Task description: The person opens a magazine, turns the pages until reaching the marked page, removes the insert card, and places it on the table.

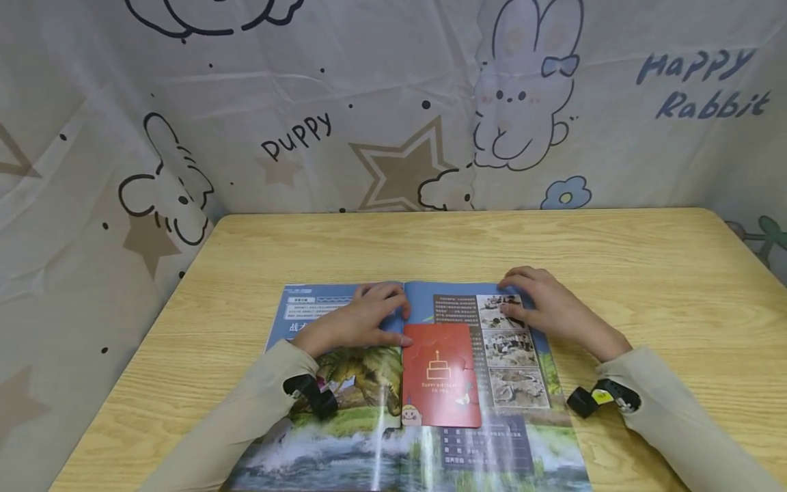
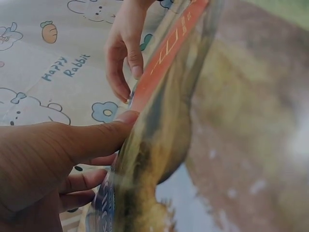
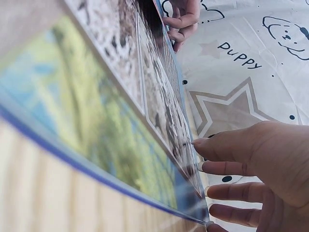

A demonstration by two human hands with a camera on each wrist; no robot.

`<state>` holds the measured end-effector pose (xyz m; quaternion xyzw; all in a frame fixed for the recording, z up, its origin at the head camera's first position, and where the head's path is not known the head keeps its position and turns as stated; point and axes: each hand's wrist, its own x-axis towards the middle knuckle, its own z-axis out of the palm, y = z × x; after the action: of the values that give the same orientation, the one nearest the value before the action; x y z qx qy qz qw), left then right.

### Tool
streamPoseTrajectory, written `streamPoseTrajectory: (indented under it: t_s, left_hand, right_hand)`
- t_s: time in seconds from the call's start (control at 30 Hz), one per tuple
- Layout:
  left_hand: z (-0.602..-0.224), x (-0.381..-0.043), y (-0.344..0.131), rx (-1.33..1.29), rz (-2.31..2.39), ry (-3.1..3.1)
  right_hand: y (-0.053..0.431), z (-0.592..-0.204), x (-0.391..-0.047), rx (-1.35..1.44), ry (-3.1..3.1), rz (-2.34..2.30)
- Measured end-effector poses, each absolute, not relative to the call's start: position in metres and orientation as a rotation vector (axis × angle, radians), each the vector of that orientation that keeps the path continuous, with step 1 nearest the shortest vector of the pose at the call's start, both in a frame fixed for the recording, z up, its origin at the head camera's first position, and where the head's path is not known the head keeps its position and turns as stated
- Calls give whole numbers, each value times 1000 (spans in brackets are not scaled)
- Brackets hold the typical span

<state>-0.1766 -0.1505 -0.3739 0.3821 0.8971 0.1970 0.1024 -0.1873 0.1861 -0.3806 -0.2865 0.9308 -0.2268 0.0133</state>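
Observation:
A magazine [image 1: 332, 465] lies open on the table, with a dinosaur picture on its left page and photos on the right. Over the right page, along the centre fold, lies a red birthday card [image 1: 438, 403] with a cake outline. My left hand [image 1: 353, 322] rests on the upper left page, its thumb touching the card's top left corner. In the left wrist view that thumb [image 2: 96, 137] lies along the fold by the card's end. My right hand [image 1: 559, 311] touches the right page near its top outer corner, fingers spread and loosely bent, also in the right wrist view.
The wooden table [image 1: 645, 273] extends beyond the magazine on both sides and behind it. A cloth [image 1: 246, 82] with cartoon animals and stars hangs behind and at the sides. Each wrist wears a black strap [image 1: 313, 396] with a small camera.

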Motion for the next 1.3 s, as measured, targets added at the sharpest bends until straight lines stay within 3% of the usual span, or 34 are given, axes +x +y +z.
streamPoseTrajectory:
  t_s: [0.6, 1.3]
  left_hand:
    - [-375, -175, -158, 1135, 725, 2650]
    - [-375, -178, -165, 1135, 652, 2644]
  right_hand:
    - [180, -381, -185, -848, 2915, -707]
    - [135, -367, -159, -751, 2688, -887]
